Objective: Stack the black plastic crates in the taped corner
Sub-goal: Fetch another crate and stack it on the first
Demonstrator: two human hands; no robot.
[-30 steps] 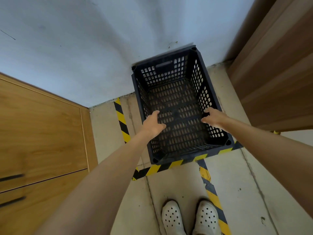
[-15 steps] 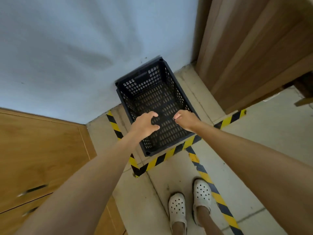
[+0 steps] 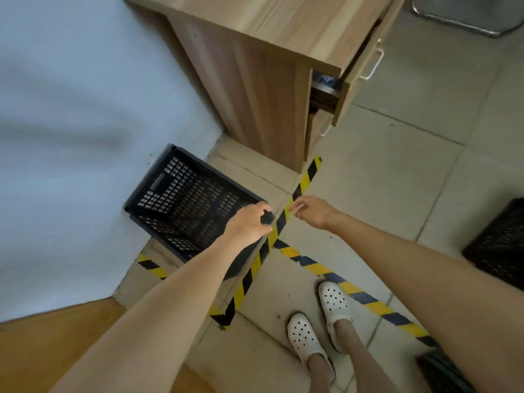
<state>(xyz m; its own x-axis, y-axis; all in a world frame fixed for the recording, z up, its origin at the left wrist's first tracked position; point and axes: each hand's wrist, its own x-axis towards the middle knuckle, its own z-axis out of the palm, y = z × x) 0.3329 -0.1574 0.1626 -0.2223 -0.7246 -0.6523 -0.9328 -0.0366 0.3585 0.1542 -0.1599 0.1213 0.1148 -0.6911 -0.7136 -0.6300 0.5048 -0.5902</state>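
Observation:
A black plastic crate [image 3: 181,199] stands empty on the floor against the pale wall, inside the corner marked by yellow-and-black tape [image 3: 306,177]. My left hand [image 3: 246,225] hovers over the crate's near right corner with its fingers loosely curled, holding nothing. Just right of the crate, my right hand [image 3: 312,211] is over the tape line, fingers apart and empty. A second black crate [image 3: 502,245] sits on the floor at the right edge, partly cut off.
A wooden cabinet [image 3: 263,89] stands right of the corner, with an open drawer [image 3: 357,75] jutting out. Another wooden unit [image 3: 42,353] is at the lower left. My white shoes [image 3: 303,336] stand on the tiled floor by a tape strip. A dark object [image 3: 442,373] lies bottom right.
Both hands have come off the crate, which stays in the corner. The view has swung right, bringing the cabinet's drawer and a second crate into sight.

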